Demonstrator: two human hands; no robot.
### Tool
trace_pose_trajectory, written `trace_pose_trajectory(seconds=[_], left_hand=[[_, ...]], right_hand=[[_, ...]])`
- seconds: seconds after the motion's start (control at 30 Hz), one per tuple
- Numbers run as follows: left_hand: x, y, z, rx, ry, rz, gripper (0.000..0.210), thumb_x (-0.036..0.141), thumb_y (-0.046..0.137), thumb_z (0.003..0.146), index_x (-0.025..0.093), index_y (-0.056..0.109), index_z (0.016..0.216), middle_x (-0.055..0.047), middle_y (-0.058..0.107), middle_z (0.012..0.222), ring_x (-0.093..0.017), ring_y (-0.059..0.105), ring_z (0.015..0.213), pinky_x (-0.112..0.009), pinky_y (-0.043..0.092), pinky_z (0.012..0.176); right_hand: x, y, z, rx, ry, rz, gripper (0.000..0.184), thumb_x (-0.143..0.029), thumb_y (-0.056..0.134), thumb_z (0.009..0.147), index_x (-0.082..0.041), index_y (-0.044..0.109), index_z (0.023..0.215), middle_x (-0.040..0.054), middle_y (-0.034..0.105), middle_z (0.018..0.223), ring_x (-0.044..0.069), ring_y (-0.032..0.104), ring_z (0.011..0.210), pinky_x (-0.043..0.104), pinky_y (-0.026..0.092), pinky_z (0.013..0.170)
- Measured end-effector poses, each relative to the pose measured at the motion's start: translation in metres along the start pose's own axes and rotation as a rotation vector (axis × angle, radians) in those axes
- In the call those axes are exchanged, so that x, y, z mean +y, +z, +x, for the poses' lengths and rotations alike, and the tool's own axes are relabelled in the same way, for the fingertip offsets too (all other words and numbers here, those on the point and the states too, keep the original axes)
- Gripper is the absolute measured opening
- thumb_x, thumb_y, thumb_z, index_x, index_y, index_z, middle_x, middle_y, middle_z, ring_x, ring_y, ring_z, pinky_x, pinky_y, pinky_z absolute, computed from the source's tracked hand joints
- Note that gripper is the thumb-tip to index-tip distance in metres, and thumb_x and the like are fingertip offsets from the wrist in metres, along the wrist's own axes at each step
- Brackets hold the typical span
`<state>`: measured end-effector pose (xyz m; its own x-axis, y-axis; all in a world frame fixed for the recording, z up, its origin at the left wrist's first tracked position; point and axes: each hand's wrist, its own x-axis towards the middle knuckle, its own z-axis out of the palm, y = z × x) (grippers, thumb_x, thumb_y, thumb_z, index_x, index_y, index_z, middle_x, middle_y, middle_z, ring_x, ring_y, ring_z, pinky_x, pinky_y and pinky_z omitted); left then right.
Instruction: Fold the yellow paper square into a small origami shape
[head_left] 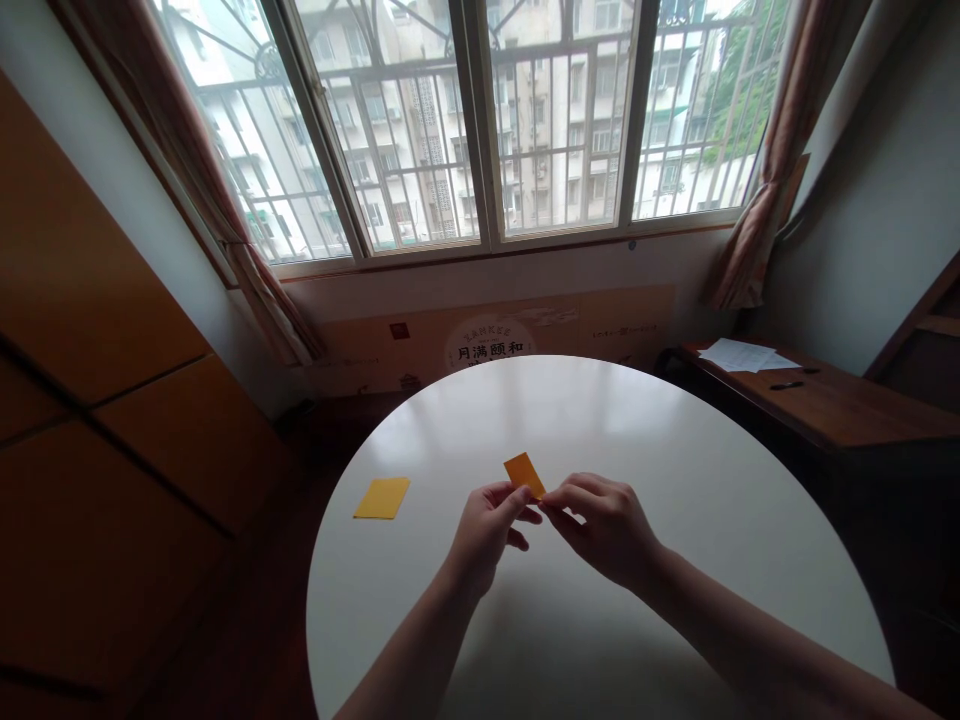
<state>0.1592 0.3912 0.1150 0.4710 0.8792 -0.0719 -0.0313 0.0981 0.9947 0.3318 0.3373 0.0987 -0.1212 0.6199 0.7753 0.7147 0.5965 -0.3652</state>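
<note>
A small orange piece of folded paper (524,473) is held up over the white round table (660,460). My left hand (491,525) pinches its lower left part between thumb and fingers, the other fingers curled loosely below. At the paper's lower right corner, the thumb and fingertips of my right hand (600,520) are closed on the edge. To the left on the tabletop lies a yellow square of paper (382,498), apart from both hands; it may be a stack.
A wooden side table (840,400) at the right carries white paper sheets (746,355) and a small dark object (787,386). Beyond the table, a printed cardboard panel (360,350) stands below the barred window. An orange-brown cabinet (90,250) is at the left.
</note>
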Motion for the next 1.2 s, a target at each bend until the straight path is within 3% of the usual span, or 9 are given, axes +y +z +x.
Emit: trace_pose_trajectory(seconds=[0.1,0.23,0.37,0.5,0.6,0.77,0.9,1.03,1.2], left_hand=[[0.001,-0.001,0.001,0.022,-0.026,-0.021,0.034,0.041,0.070,0.075,0.011,0.072,0.091,-0.010,0.067,0.081,-0.018,0.063,0.073,-0.020,0.044,0.049],[0.000,-0.003,0.002,0.036,-0.039,-0.006,0.030,0.038,0.063,0.077,0.013,0.068,0.091,-0.009,0.067,0.084,-0.018,0.063,0.072,-0.021,0.046,0.048],[0.000,-0.005,0.003,-0.081,-0.034,0.032,0.025,0.038,0.061,0.077,0.014,0.064,0.085,-0.005,0.062,0.076,-0.016,0.058,0.067,-0.020,0.044,0.044],[0.000,-0.006,0.003,-0.191,-0.021,0.121,0.030,0.041,0.065,0.076,0.013,0.064,0.085,-0.004,0.059,0.073,-0.015,0.056,0.065,-0.019,0.044,0.045],[0.000,-0.008,0.003,-0.226,-0.008,0.240,0.030,0.040,0.064,0.077,0.012,0.067,0.085,-0.005,0.061,0.072,-0.015,0.056,0.064,-0.020,0.044,0.046],[-0.004,-0.010,0.003,-0.293,0.004,0.388,0.032,0.039,0.062,0.081,0.010,0.074,0.091,-0.007,0.065,0.075,-0.016,0.060,0.065,-0.021,0.047,0.048],[-0.007,-0.011,0.005,-0.221,-0.008,0.353,0.036,0.043,0.065,0.081,0.011,0.076,0.093,-0.009,0.070,0.082,-0.019,0.064,0.072,-0.024,0.053,0.052],[-0.007,-0.013,0.008,-0.119,-0.050,0.237,0.038,0.047,0.069,0.079,0.012,0.072,0.092,-0.010,0.070,0.088,-0.020,0.067,0.076,-0.023,0.053,0.051],[-0.007,-0.016,0.009,-0.156,-0.106,0.146,0.045,0.056,0.068,0.080,0.012,0.068,0.091,-0.008,0.067,0.086,-0.015,0.063,0.063,-0.023,0.051,0.046]], right_hand=[[-0.002,-0.002,0.000,-0.015,0.009,0.034,0.008,-0.025,0.065,0.093,-0.022,0.071,0.089,0.0010,0.069,0.076,0.012,0.061,0.063,0.023,0.045,0.058],[0.005,-0.003,0.000,0.028,0.291,0.244,0.016,-0.033,0.062,0.094,-0.020,0.071,0.095,0.0041,0.068,0.079,0.013,0.060,0.061,0.024,0.049,0.054],[0.022,-0.001,0.001,0.029,0.590,0.435,0.027,-0.036,0.059,0.090,-0.018,0.068,0.107,0.0061,0.067,0.083,0.015,0.059,0.062,0.024,0.049,0.047],[0.033,0.000,0.003,-0.068,0.699,0.634,0.038,-0.047,0.059,0.090,-0.015,0.068,0.108,0.0060,0.065,0.082,0.015,0.059,0.064,0.024,0.049,0.045],[0.033,-0.003,0.003,-0.131,0.700,0.731,0.045,-0.054,0.060,0.090,-0.014,0.069,0.108,0.0060,0.065,0.083,0.015,0.061,0.065,0.023,0.050,0.047],[0.027,-0.002,0.002,-0.296,0.662,0.720,0.044,-0.052,0.073,0.082,-0.015,0.071,0.105,0.0065,0.071,0.084,0.015,0.062,0.065,0.021,0.047,0.047],[0.023,0.002,0.001,-0.221,0.580,0.647,0.035,-0.049,0.073,0.083,-0.015,0.073,0.091,0.0062,0.071,0.078,0.014,0.061,0.061,0.021,0.044,0.046],[0.020,0.003,0.002,-0.208,0.514,0.563,0.028,-0.044,0.069,0.087,-0.016,0.072,0.087,0.0061,0.072,0.079,0.016,0.063,0.065,0.024,0.049,0.051],[0.019,0.002,0.001,-0.196,0.461,0.509,0.025,-0.041,0.071,0.086,-0.018,0.070,0.097,0.0066,0.073,0.088,0.019,0.067,0.074,0.029,0.057,0.060]])
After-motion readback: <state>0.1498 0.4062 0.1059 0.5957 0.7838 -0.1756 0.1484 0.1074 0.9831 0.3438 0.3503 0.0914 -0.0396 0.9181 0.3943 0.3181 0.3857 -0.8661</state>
